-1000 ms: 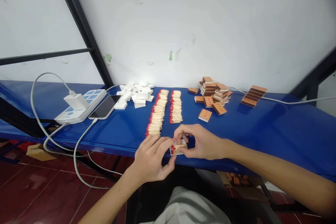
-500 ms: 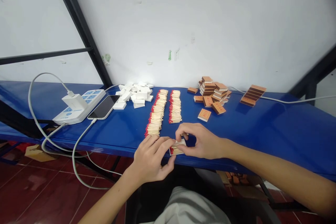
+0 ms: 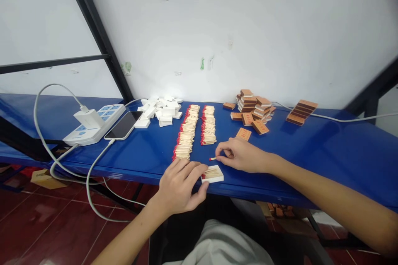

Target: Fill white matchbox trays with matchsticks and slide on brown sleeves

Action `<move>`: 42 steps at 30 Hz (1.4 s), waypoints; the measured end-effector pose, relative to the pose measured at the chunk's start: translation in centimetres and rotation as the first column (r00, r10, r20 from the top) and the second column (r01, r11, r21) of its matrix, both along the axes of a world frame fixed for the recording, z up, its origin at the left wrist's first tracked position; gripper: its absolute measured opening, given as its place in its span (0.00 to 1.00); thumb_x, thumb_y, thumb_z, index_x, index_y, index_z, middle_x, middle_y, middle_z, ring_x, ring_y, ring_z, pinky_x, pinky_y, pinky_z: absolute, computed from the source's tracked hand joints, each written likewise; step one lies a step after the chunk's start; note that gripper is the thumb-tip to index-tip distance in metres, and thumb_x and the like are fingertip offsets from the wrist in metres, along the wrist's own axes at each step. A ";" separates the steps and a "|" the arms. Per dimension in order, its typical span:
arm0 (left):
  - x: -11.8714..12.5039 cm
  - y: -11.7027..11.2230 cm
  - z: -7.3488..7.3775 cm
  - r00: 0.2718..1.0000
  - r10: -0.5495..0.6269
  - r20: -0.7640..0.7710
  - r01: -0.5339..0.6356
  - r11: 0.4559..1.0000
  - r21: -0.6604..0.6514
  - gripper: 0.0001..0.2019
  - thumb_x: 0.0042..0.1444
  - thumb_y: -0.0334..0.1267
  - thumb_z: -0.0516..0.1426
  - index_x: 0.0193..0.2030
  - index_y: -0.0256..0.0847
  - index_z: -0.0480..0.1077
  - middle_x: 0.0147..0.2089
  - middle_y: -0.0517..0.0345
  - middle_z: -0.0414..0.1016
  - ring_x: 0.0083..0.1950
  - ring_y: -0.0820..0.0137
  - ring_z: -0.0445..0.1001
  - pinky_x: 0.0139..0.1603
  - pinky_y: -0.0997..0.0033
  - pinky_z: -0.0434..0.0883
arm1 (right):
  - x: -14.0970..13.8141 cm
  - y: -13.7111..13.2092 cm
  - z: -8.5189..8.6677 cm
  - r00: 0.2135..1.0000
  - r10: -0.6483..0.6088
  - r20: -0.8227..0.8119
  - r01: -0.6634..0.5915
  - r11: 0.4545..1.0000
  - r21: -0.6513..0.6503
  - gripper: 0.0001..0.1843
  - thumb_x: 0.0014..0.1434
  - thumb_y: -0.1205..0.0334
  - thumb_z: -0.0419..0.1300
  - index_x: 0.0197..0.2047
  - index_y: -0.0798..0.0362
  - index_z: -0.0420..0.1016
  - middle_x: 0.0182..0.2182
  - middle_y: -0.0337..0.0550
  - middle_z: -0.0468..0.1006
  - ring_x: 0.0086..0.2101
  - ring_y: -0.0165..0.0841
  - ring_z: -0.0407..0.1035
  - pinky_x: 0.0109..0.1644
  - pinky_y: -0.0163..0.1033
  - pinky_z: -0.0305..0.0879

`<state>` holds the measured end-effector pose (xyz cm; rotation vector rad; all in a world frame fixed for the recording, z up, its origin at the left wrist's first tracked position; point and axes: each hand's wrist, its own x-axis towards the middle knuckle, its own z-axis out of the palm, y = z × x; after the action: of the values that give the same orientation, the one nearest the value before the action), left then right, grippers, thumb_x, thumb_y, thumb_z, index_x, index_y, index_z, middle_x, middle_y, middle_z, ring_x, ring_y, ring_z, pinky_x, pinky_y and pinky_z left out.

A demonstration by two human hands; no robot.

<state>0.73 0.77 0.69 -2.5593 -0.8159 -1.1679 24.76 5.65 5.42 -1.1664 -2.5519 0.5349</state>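
My left hand (image 3: 182,186) has its thumb and fingers closed around the left end of a white matchbox tray (image 3: 220,179), which sits at the table's front edge with some red-headed matches inside. Up and to the right of the tray, my right hand (image 3: 241,155) pinches a match (image 3: 212,159), its red head pointing left. Beyond my hands lie two rows of matches, a longer left row (image 3: 185,132) and a shorter right row (image 3: 208,126), all with heads to the left.
White empty trays (image 3: 161,109) lie heaped at the back left. Orange matchboxes (image 3: 259,112) are piled at the back right, near a leaning stack of striped covers (image 3: 301,112). A phone (image 3: 123,125), power strip (image 3: 93,124) and cables occupy the left side.
My right hand has moved up and right, off the tray, and a match now shows at its fingertips. My left hand stays at the tray's left end.
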 end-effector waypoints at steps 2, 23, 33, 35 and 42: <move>0.0 0.0 0.0 1.000 -0.004 -0.002 0.004 1.000 0.000 0.11 0.59 0.35 0.55 0.48 0.39 0.68 0.41 0.53 0.80 0.37 0.63 0.72 0.38 0.62 0.68 | 0.1 0.0 0.1 1.000 0.016 0.010 -0.015 1.000 -0.027 0.07 0.65 0.61 0.58 0.36 0.52 0.75 0.20 0.33 0.65 0.24 0.29 0.60 0.33 0.36 0.55; 0.0 0.1 -0.4 0.999 0.001 0.041 -0.002 1.000 0.014 0.17 0.54 0.31 0.59 0.51 0.39 0.67 0.46 0.47 0.77 0.42 0.60 0.74 0.41 0.60 0.71 | 0.1 -0.4 -0.6 0.999 -0.030 0.039 0.024 0.988 0.153 0.09 0.69 0.57 0.54 0.48 0.52 0.67 0.42 0.45 0.72 0.38 0.36 0.68 0.41 0.39 0.61; -0.2 0.1 -0.7 0.999 -0.020 0.031 0.020 1.000 0.019 0.17 0.54 0.29 0.59 0.51 0.40 0.68 0.48 0.47 0.77 0.41 0.61 0.75 0.41 0.60 0.71 | 0.1 -0.2 -0.5 0.987 0.054 0.153 -0.083 0.978 0.191 0.11 0.73 0.60 0.48 0.40 0.52 0.67 0.35 0.41 0.77 0.33 0.34 0.67 0.46 0.43 0.53; -0.2 0.1 -0.7 0.999 -0.024 0.034 0.023 0.999 0.022 0.17 0.54 0.29 0.59 0.51 0.40 0.68 0.48 0.47 0.77 0.41 0.61 0.75 0.40 0.61 0.71 | 0.2 -0.3 -0.4 0.983 0.047 0.177 -0.083 0.976 0.200 0.11 0.73 0.60 0.47 0.40 0.52 0.66 0.34 0.41 0.77 0.31 0.33 0.65 0.45 0.43 0.53; -0.1 0.0 -0.5 1.000 -0.018 0.024 0.017 0.999 0.031 0.15 0.54 0.30 0.59 0.49 0.40 0.69 0.47 0.48 0.78 0.40 0.62 0.76 0.39 0.61 0.71 | 0.2 -0.3 -0.3 0.994 0.063 0.089 -0.074 0.990 0.121 0.11 0.73 0.60 0.45 0.42 0.53 0.65 0.41 0.46 0.70 0.37 0.35 0.66 0.42 0.40 0.61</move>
<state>0.62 0.75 0.22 -2.5370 -0.7760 -1.2090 24.94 5.32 5.12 -1.0841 -2.6628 0.3425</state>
